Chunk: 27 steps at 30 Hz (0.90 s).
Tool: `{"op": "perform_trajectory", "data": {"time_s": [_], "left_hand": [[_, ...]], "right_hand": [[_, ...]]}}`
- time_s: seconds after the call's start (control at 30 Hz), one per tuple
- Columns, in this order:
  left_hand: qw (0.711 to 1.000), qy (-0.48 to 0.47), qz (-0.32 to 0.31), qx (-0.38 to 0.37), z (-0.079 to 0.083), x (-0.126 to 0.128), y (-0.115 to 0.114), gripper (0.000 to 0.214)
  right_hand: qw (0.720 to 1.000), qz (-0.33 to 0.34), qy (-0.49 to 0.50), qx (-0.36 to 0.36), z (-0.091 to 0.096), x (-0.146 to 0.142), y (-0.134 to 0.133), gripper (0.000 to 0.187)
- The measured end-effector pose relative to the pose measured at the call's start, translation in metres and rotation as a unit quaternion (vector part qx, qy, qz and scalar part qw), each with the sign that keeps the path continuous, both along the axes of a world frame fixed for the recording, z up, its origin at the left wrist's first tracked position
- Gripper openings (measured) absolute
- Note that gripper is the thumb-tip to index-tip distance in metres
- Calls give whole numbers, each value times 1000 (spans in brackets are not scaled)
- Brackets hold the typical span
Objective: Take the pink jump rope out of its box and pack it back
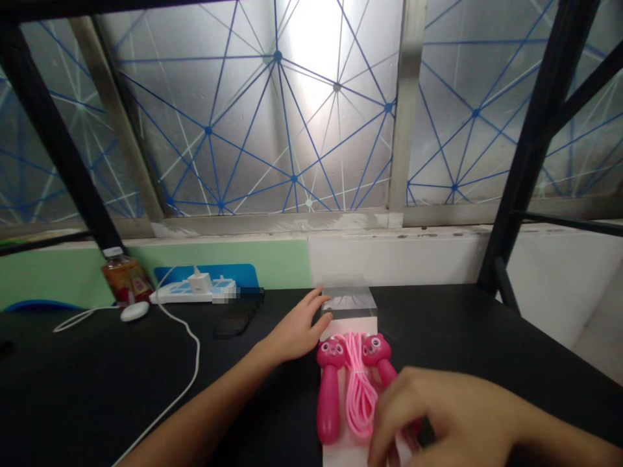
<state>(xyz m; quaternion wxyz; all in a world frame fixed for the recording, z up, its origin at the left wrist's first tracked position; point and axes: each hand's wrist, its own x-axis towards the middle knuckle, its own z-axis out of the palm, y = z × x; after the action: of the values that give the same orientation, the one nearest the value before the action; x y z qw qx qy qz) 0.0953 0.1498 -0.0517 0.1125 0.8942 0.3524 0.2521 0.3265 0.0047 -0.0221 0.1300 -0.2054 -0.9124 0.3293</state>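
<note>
A jump rope (359,395) lies on a pale pink card tray (335,453), its pink cord bundled between two dark pink handles with animal heads. Beyond the handles, a clear plastic box (349,300) extends from the tray's far end. My left hand (300,327) has its fingers stretched out, the tips at the left side of the clear box. Over the near right part of the tray is my right hand (438,412), fingers curled down and slightly blurred. It covers part of the right handle; a pale pink edge shows by its fingertips, and what they grip is hidden.
On the black table (452,337), a white power strip (195,290) with a charger stands at the back left. A white cable (195,363) curves toward me. Nearby are a bottle (125,279) and a white mouse (135,312). Black frame posts (518,155) rise at both sides.
</note>
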Motion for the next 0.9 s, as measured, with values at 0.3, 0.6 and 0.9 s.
{"op": "perform_trajectory", "data": {"time_s": [0.3,0.6,0.9], "left_hand": [[985,160,-52,-42,29,-9,-43,38],[984,159,-40,-74,19,-20,-38,33],[980,186,-38,-65,22,-23,-39,35]], "right_hand": [[930,-346,-20,120,-30,30,47,35],[935,-354,19,9,-47,10,52,28],[943,-330,39,26,-44,11,52,24]]}}
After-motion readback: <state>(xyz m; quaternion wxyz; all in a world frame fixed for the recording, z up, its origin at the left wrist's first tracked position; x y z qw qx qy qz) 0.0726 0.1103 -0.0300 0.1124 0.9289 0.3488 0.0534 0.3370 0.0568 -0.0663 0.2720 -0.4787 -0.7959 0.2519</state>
